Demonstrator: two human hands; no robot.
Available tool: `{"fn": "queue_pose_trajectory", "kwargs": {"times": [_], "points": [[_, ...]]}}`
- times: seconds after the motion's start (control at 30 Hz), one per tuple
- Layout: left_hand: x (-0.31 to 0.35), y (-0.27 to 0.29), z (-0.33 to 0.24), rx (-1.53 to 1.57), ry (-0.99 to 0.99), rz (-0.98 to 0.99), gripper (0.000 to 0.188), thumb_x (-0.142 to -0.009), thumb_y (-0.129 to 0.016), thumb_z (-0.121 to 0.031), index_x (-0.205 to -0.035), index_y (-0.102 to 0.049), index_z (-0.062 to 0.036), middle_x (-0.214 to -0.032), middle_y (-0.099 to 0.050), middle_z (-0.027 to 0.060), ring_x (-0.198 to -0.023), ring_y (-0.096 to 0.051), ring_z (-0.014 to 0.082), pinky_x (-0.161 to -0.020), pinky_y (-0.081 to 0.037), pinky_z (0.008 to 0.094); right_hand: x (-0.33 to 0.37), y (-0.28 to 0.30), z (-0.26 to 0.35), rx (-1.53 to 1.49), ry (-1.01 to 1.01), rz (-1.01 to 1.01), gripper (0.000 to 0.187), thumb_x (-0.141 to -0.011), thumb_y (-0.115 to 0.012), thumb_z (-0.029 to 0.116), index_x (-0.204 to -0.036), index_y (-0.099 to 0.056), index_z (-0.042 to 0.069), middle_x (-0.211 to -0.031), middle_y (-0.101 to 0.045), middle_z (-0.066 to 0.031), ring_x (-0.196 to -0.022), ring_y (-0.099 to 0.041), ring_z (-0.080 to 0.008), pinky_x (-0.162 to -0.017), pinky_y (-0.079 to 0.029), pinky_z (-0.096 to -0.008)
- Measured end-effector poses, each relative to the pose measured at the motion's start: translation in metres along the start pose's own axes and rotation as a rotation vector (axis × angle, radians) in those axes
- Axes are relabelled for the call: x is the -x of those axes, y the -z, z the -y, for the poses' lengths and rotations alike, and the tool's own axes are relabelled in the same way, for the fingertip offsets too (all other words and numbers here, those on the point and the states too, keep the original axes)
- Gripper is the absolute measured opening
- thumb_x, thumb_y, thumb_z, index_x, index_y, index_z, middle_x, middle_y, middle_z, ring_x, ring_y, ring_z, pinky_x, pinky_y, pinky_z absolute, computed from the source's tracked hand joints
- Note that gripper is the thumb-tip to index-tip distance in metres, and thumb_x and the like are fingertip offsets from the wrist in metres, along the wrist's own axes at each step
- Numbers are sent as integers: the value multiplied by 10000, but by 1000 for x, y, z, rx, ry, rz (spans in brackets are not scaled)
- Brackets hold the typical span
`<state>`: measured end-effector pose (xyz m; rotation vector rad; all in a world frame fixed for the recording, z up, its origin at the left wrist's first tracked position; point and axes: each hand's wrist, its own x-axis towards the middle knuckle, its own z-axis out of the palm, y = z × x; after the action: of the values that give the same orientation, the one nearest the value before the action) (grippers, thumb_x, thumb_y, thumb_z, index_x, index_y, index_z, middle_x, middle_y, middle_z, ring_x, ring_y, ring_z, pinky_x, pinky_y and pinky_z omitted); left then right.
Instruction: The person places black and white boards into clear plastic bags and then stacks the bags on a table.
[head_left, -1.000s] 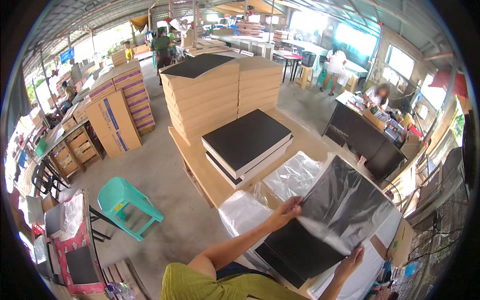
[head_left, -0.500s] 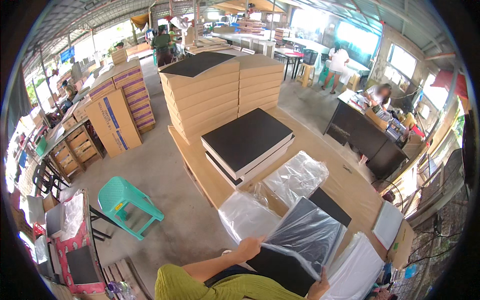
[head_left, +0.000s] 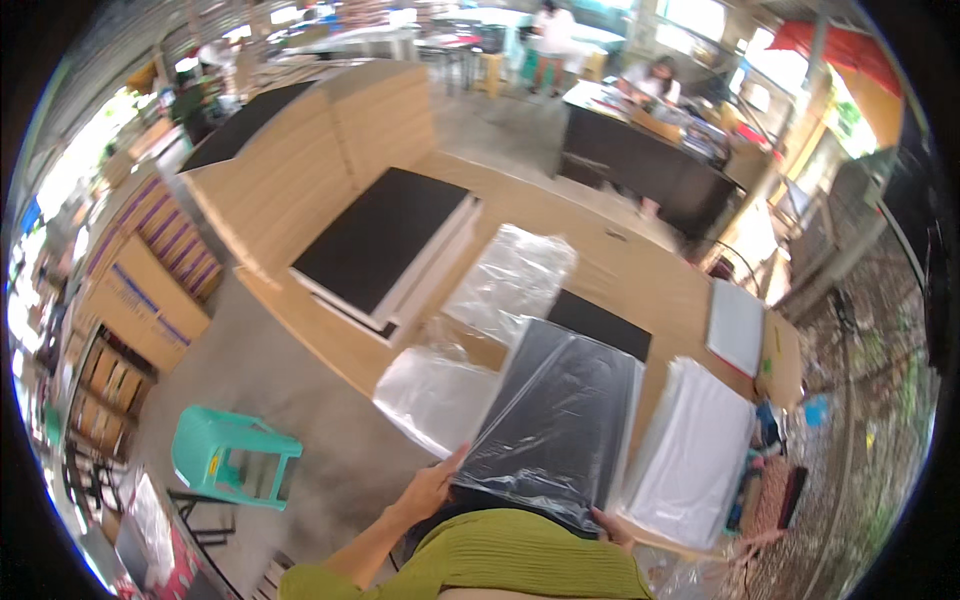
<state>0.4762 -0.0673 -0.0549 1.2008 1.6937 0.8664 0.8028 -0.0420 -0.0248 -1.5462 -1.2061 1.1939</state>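
A black board in a clear plastic sleeve (head_left: 560,410) lies tilted in front of me, its near edge by my body. My left hand (head_left: 432,488) grips its near left corner, with the thumb on top. At the near right corner, the fingers of my right hand (head_left: 612,528) close on the sleeved board; part of that hand is hidden. Beyond it, another black board (head_left: 600,325) lies partly covered on the table. Clear plastic sleeves (head_left: 515,275) lie flat to the far left, and a pile of plastic sleeves (head_left: 435,395) sits by the table's left edge.
A stack of black-topped boards (head_left: 385,235) stands on the brown table (head_left: 640,270), before tall brown packs (head_left: 350,130). White plastic-covered sheets (head_left: 695,450) lie at right. A green stool (head_left: 225,450) stands on the floor at left. A person sits behind a dark desk (head_left: 640,175).
My view has turned right. The plastic now covers most of the black board, which stuck out toward me before. Both hands have moved to the sleeve's near corners.
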Motion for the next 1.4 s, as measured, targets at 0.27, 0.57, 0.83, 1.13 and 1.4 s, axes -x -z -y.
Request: {"fn": "queue_pose_trajectory", "kwargs": {"times": [0.27,0.57,0.83,1.13,1.4], "points": [[-5,16,-48,-173,-367,357,511,-835,-609,-58,-1321,-492,-164,-903,-622,179,-726,-595,295,-682,-481,300,-7,26,2,-14,-5,-106,390,-777,-376,-144,-934,-705,-5,-769,-624,-82,-595,-541,-111,-540,-446,-239],[-92,-142,-105,-346,-1100,273,401,-837,-606,-139,-1229,-549,-80,-686,-574,89,-599,-605,239,-518,-490,347,-48,150,-18,199,228,-649,412,-702,-392,-129,-894,-721,27,-762,-608,-15,-666,-514,-93,-508,-389,-217],[-99,-262,-94,-443,-1256,505,443,-821,-531,-91,-1260,-502,-30,-705,-580,107,-584,-620,241,-484,-507,340,-53,238,-92,246,86,-929,425,-644,-360,-72,-861,-720,-7,-636,-613,-74,-475,-452,-110,-440,-374,-221],[-97,-279,-79,-547,-1290,643,400,-836,-507,-102,-1232,-539,-64,-760,-607,129,-626,-639,251,-550,-532,336,-50,252,-137,-7,-130,-1079,316,-649,-370,-72,-781,-654,-29,-668,-572,-95,-542,-501,-154,-469,-442,-257],[-101,-215,-98,-294,-1023,757,345,-872,-531,-158,-1210,-572,-98,-845,-644,134,-731,-651,287,-642,-542,359,-56,234,-114,-82,-217,-1114,295,-779,-405,-7,-975,-626,-5,-974,-602,-137,-736,-600,-234,-567,-542,-338]]}}
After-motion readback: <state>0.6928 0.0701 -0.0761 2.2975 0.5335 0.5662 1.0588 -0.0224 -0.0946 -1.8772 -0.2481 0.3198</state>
